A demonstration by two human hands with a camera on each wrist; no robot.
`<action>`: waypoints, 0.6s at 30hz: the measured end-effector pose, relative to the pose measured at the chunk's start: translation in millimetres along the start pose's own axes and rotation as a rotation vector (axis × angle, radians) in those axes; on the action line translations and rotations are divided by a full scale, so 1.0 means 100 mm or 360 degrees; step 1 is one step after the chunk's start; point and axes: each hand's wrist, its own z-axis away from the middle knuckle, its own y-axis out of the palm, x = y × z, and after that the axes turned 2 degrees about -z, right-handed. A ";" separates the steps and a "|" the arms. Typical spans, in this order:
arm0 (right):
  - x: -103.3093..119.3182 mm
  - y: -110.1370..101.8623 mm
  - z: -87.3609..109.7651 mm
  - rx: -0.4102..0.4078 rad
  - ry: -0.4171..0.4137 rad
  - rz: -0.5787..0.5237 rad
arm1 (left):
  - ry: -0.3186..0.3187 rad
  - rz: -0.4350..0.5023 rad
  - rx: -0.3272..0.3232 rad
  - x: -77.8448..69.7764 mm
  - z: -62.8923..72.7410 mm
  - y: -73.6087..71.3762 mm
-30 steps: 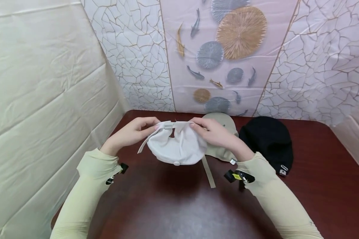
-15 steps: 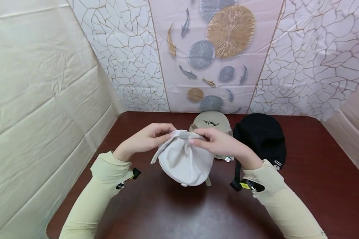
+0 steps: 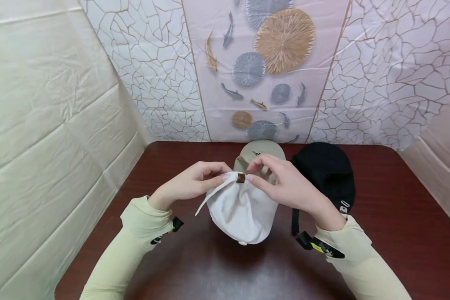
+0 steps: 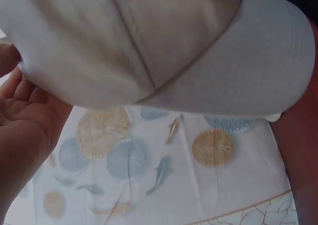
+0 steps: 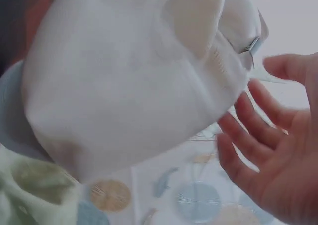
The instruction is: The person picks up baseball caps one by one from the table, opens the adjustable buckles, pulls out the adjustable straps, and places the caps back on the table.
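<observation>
A white baseball cap (image 3: 243, 214) hangs between my hands, its back strap and small metal buckle (image 3: 241, 178) at the top. My left hand (image 3: 191, 180) pinches the strap just left of the buckle, and the loose strap end (image 3: 210, 198) trails down. The brim (image 4: 258, 61) shows in the left wrist view. My right hand (image 3: 294, 183) has thumb and fingers spread apart, the thumb tip right by the buckle. In the right wrist view the fingers (image 5: 253, 135) stand beside the cap's edge without curling round it.
Behind the white cap a beige cap (image 3: 261, 149) with dark lettering lies on the dark red table (image 3: 165, 258). A black cap (image 3: 324, 175) lies to its right. A patterned cloth (image 3: 262, 83) hangs behind the table.
Both hands have brought the white cap down and to the right in the head view. The strap ends have been drawn together at the buckle, and my right fingers have come off the strap.
</observation>
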 end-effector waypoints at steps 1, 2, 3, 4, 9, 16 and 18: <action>0.02 0.01 0.02 -0.0056 -0.0011 0.0050 | 0.0006 0.0005 0.0001 0.00 0.00 0.02; 0.03 0.02 0.04 -0.0099 -0.0013 0.0099 | 0.0012 0.0011 0.0000 -0.01 0.00 0.03; 0.04 0.04 0.06 -0.0125 -0.0015 0.0136 | 0.0016 0.0026 0.0003 -0.01 -0.01 0.05; 0.06 0.07 0.07 -0.0134 -0.0013 0.0167 | 0.0020 0.0032 0.0000 -0.01 -0.01 0.07; 0.09 0.20 0.11 -0.0056 0.0073 0.0177 | 0.0018 0.0080 -0.0016 0.02 -0.02 0.14; 0.09 0.26 0.14 -0.0052 0.0136 0.0008 | 0.0031 0.0206 -0.0010 0.10 -0.04 0.22; 0.10 0.26 0.14 -0.0047 0.0145 -0.0028 | 0.0032 0.0235 -0.0001 0.10 -0.04 0.24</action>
